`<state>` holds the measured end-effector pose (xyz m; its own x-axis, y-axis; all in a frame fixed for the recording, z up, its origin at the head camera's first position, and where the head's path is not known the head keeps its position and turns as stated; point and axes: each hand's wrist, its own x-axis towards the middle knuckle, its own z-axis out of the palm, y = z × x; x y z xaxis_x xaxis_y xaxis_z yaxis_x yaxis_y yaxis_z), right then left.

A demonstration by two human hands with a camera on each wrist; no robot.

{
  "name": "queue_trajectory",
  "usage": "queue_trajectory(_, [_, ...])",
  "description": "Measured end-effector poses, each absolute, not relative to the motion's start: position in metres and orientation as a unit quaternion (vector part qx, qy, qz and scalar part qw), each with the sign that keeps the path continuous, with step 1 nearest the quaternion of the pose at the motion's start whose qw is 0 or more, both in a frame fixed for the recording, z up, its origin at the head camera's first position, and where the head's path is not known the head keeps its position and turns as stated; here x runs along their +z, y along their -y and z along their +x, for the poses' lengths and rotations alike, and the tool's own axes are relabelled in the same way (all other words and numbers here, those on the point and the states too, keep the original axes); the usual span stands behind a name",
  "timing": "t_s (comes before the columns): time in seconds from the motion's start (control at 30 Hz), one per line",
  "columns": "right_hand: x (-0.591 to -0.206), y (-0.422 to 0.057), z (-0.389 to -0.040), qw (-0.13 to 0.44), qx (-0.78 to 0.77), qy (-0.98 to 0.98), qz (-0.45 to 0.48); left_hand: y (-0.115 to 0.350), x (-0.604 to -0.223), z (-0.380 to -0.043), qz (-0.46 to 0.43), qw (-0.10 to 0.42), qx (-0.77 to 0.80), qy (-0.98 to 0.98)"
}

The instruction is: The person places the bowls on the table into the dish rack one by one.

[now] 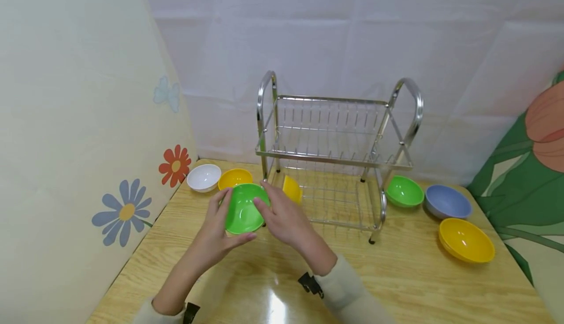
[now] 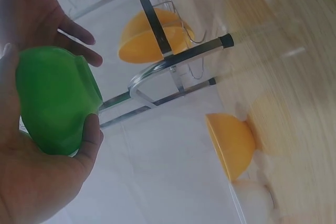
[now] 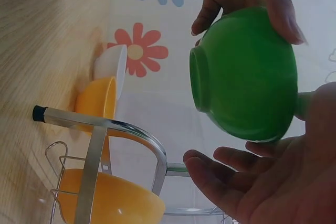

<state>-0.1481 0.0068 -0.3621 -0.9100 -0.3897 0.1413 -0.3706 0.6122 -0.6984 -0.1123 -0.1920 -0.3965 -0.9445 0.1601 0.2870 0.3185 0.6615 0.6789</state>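
Above the table, left of the dish rack, my left hand grips a green bowl by its rim and side, thumb and fingers on opposite sides. The bowl is tilted, with its inside facing me in the head view. My right hand is at the bowl's right edge, thumb over the rim. In the right wrist view its fingers extend loosely past the bowl. A yellow bowl stands on edge in the left end of the rack's lower tier, partly hidden by my right hand.
The two-tier metal dish rack stands at the back of the wooden table. A white bowl and a yellow bowl sit at left. Right of the rack are green, blue and yellow bowls.
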Motion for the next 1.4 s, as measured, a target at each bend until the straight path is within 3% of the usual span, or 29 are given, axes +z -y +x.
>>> queue_trajectory(0.97, [-0.376, -0.012, -0.153, -0.03, -0.496, -0.839, -0.221, 0.162, -0.41, -0.116, -0.121, 0.114, -0.465, 0.87])
queue_trajectory(1.4, [-0.368, -0.022, -0.154, -0.021, -0.455, -0.866, -0.205, 0.144, -0.422, -0.118, -0.114, 0.092, -0.491, 0.858])
